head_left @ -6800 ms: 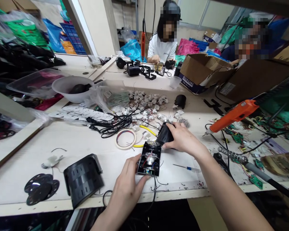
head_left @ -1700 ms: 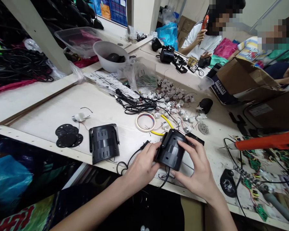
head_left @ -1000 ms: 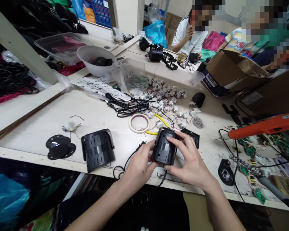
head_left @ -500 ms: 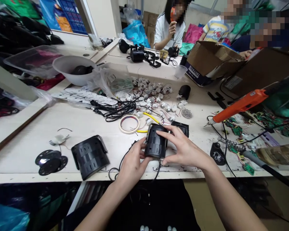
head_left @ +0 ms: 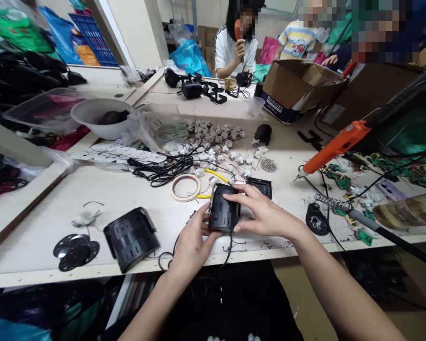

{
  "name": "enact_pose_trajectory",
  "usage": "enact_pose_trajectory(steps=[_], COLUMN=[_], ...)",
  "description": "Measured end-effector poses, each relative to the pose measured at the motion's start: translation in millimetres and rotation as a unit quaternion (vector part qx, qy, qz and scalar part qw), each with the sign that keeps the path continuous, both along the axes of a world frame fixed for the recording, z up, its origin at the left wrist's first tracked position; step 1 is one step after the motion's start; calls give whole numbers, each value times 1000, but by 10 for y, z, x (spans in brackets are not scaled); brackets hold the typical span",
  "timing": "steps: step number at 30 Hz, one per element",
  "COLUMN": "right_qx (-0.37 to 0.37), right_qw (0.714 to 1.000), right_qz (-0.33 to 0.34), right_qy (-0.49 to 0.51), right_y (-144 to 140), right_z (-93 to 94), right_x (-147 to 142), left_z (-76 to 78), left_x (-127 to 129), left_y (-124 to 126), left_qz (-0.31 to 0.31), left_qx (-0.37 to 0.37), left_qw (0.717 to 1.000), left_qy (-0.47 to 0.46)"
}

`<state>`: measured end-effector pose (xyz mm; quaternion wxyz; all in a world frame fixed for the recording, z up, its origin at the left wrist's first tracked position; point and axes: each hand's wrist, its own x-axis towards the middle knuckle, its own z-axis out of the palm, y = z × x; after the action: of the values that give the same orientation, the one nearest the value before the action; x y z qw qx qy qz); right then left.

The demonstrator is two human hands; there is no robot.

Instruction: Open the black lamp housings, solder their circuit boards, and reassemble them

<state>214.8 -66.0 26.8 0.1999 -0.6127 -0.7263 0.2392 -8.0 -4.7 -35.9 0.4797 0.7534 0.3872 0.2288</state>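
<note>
Between my two hands stands a black slotted cylindrical housing (head_left: 223,210), upright near the table's front edge, with a black cable coming from its lower end. My left hand (head_left: 193,237) grips its left side and base, thumb and fingers closed on it. From the right, my right hand (head_left: 261,210) holds it with the fingers on its upper part and the thumb near the bottom. A second black slotted housing (head_left: 131,239) lies tilted to the left, beside several dark discs (head_left: 76,251). Behind the held housing are a roll of tape (head_left: 185,188) and a black square frame (head_left: 261,188).
Small motors with wires (head_left: 216,137) are heaped mid-table near black cables (head_left: 170,166). An orange electric screwdriver (head_left: 337,147) hangs at right above green circuit boards (head_left: 341,180). Cardboard boxes (head_left: 298,90) stand behind. A co-worker (head_left: 234,52) sits across the table.
The whole view has shifted a little, so the table's things appear further left. Both hands keep their hold on the housing, with hardly any change in grip.
</note>
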Motion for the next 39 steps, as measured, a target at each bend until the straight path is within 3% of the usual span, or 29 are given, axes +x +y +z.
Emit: enact_pose_trajectory(steps=[7, 12, 18, 21, 23, 26, 28, 30, 35, 39], right_qx=[11, 3, -6, 9, 41, 19, -47, -74, -49, -55], right_qw=[1000, 1000, 998, 991, 968, 883, 824, 793, 818, 805], right_qz=[-3, -8, -20, -72, -165, -307, -311, -277, -310, -283], right_qy=[2, 9, 55, 110, 186, 354, 472, 537, 483, 519], right_y=[-15, -11, 14, -60, -145, -262, -292, -274, -170, -143], right_z=[-21, -2, -18, -87, -155, -259, -301, -313, -291, -323], right_x=[-6, -43, -79, -118, -195, -419, -611, -784, -977, -1009], left_z=[219, 388, 361, 340, 338, 338, 337, 339, 366, 418], left_x=[40, 233, 313, 302, 279, 206, 140, 77, 18, 119], left_y=[82, 207, 272, 259, 232, 161, 111, 81, 138, 206], left_qz=[-10, 52, 62, 90, 120, 155, 164, 155, 102, 190], left_qx=[-116, -69, -55, -85, -133, -220, -261, -287, -338, -373], left_qw=[993, 988, 986, 986, 982, 960, 939, 929, 917, 887], left_qy=[10, 125, 143, 115, 61, -80, -149, -174, -185, -195])
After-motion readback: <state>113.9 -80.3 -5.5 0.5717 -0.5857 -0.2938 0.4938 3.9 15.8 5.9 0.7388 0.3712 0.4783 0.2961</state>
